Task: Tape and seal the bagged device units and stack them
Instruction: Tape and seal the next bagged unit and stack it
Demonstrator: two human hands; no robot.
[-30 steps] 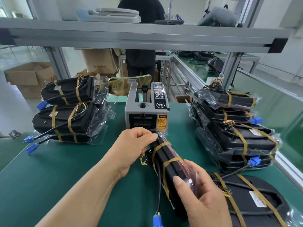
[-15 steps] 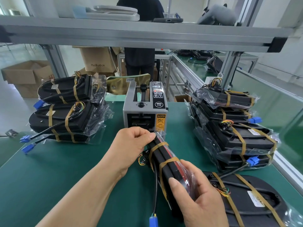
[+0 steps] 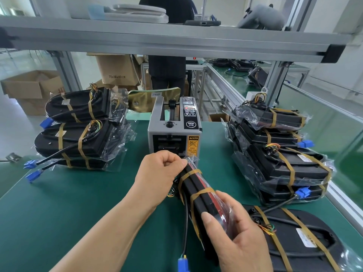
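A: Where is the bagged unit (image 3: pixel 198 193) sitting?
B: It is standing on edge on the table (image 3: pixel 78 203), just before the tape dispenser (image 3: pixel 174 134), with the right hand (image 3: pixel 235 238) gripping its near end.
A: And the left hand (image 3: pixel 159 173)?
B: Curling its fingers on the far end, seemingly pinching the bag's flap.

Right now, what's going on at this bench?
A person holds one bagged device unit on edge at the green table, just in front of the tape dispenser. The left hand pinches the bag's far end by the dispenser; the right hand grips its near end. Bagged units sit in a left stack and a right stack, and a flat unit lies at near right.
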